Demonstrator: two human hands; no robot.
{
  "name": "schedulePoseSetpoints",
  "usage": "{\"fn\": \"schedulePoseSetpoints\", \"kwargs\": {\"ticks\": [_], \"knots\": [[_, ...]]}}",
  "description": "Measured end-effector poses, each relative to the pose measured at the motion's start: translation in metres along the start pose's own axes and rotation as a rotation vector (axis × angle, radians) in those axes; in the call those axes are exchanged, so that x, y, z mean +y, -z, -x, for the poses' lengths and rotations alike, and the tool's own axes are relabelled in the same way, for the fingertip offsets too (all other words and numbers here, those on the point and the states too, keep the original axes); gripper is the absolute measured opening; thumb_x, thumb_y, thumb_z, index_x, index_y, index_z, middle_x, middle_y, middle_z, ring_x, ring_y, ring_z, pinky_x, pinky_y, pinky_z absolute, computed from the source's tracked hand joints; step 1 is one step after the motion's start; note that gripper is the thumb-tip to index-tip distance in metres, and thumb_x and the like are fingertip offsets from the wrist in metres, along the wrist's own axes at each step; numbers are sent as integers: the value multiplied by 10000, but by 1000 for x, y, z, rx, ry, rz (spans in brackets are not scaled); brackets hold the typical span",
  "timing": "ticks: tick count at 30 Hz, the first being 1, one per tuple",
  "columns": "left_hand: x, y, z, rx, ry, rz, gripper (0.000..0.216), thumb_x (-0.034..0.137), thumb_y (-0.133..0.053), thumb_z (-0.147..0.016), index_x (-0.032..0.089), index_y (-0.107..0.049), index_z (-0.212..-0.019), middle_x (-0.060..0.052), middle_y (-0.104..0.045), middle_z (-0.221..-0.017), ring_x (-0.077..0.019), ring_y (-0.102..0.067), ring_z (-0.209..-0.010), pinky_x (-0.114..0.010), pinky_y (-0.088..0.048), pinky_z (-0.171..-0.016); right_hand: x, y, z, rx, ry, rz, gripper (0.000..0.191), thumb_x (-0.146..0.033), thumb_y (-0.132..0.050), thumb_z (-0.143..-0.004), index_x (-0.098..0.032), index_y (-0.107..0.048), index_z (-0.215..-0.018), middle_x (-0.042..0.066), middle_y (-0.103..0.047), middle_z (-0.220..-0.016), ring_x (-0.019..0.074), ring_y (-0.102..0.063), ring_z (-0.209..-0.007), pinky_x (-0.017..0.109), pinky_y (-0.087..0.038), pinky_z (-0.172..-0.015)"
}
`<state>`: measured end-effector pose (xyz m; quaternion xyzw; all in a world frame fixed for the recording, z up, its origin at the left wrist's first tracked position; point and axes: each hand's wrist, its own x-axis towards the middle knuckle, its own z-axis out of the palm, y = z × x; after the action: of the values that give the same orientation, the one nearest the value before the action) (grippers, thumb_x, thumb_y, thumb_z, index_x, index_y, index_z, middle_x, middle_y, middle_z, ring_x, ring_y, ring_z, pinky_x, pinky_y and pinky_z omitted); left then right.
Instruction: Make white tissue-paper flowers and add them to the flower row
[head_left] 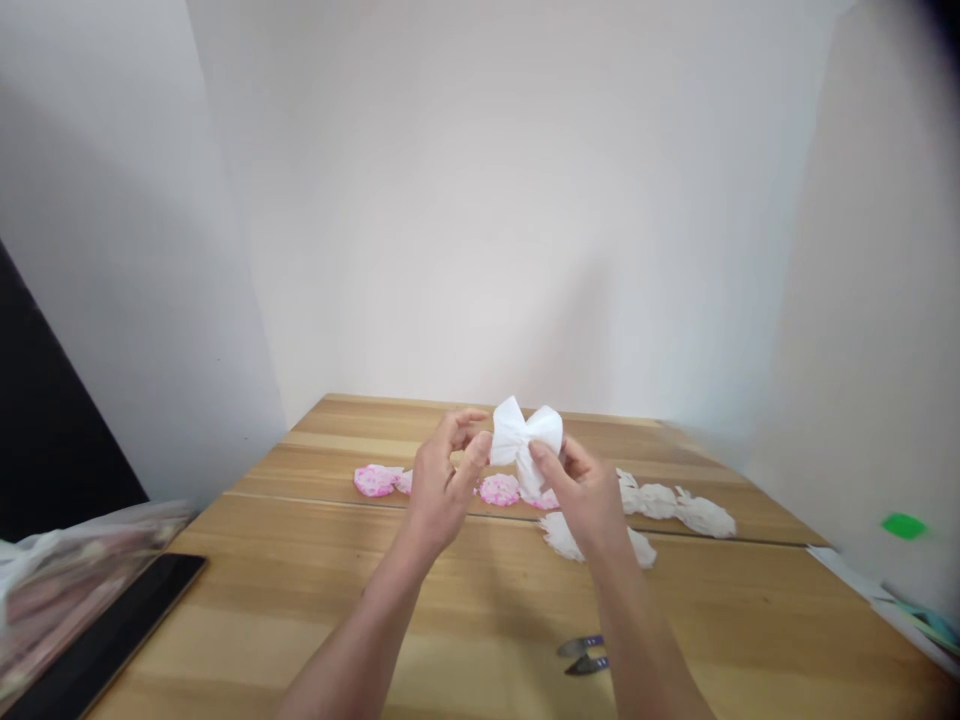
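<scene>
- I judge tearing to be the main risk. The white paper bow (525, 432) looks thin, and the two hands pulling against each other at its gathered middle could rip it or spring the folds.
- A slack pinch could drop it among the pink paper flowers (375, 480) lying toward the table's (300, 600) far edge.
- The left hand (439, 490) is pinched on the bow's left lobe, and the right hand (589, 495) is clamped at its waist from below.
- I see the bow at the fingertips between both hands, lifted clear of the table.
- Small snips (583, 655) lie near the front edge.
</scene>
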<state>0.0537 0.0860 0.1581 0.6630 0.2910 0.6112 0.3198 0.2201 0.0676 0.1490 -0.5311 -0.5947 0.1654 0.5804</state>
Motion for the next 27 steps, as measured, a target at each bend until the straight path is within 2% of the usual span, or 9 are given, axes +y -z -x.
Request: {"fn": "schedulePoseSetpoints", "kwargs": {"ticks": [3, 6, 9, 12, 15, 18, 23, 27], "knots": [[2, -1, 2, -43, -13, -99, 324, 404, -479, -893, 199, -532, -1138, -3, -639, -777, -134, -589, -722, -234, -435, -688, -1, -2, 1, -3, 29, 39, 345, -494, -573, -811, -165, -592, -705, -28, -469, -567, 111, -403, -539, 211, -320, -493], [-2, -6, 3, -105, 42, -161, 342, 377, -533, -861, 220, -539, -1165, 6, -651, -773, -134, -590, -680, -227, -434, -645, -1, -5, 3, -35, 30, 41, 342, -491, -564, -817, -167, -592, -710, -31, -478, -573, 109, -411, -538, 212, -327, -500], [-7, -10, 2, -111, 57, -202, 220, 299, -559, -828, 211, -629, -1016, 0, -658, -759, -132, -584, -657, -220, -433, -624, 0, -5, 3, -44, 31, 35, 335, -474, -564, -823, -170, -575, -683, -36, -472, -562, 105, -413, -530, 211, -326, -501], [-10, -11, -1, -85, 104, -111, 145, 255, -542, -811, 176, -654, -860, -2, -625, -698, -122, -572, -603, -210, -431, -576, 0, -2, 2, -20, 34, -26, 363, -484, -521, -853, -170, -587, -683, -25, -501, -569, 116, -445, -542, 216, -344, -510], [-11, -10, -3, -66, 176, 15, 162, 249, -532, -802, 163, -646, -878, 12, -579, -637, -110, -554, -542, -199, -419, -520, 0, 2, 1, 2, 51, -81, 397, -487, -452, -890, -163, -651, -776, 5, -566, -630, 142, -506, -602, 232, -389, -553], [-12, -9, -3, -77, 165, 70, 167, 235, -493, -820, 162, -629, -883, 15, -573, -632, -107, -562, -536, -200, -426, -524, -2, 2, 1, -22, 61, -63, 366, -462, -469, -883, -166, -685, -895, 17, -627, -697, 154, -555, -639, 235, -421, -577], [-14, -10, -2, -149, 108, -2, 140, 186, -454, -829, 165, -583, -778, 17, -581, -621, -107, -583, -567, -203, -431, -578, -5, -3, 4, -82, 114, 42, 297, -355, -537, -842, -190, -658, -1058, 21, -692, -838, 167, -624, -707, 233, -464, -605], [-9, -8, -2, -249, 102, -69, 141, 205, -453, -840, 177, -580, -785, 10, -612, -694, -113, -599, -640, -203, -438, -616, -5, -4, 7, -21, 246, 190, 232, -289, -536, -845, -225, -664, -1027, 25, -701, -944, 177, -645, -783, 247, -480, -645]]}}
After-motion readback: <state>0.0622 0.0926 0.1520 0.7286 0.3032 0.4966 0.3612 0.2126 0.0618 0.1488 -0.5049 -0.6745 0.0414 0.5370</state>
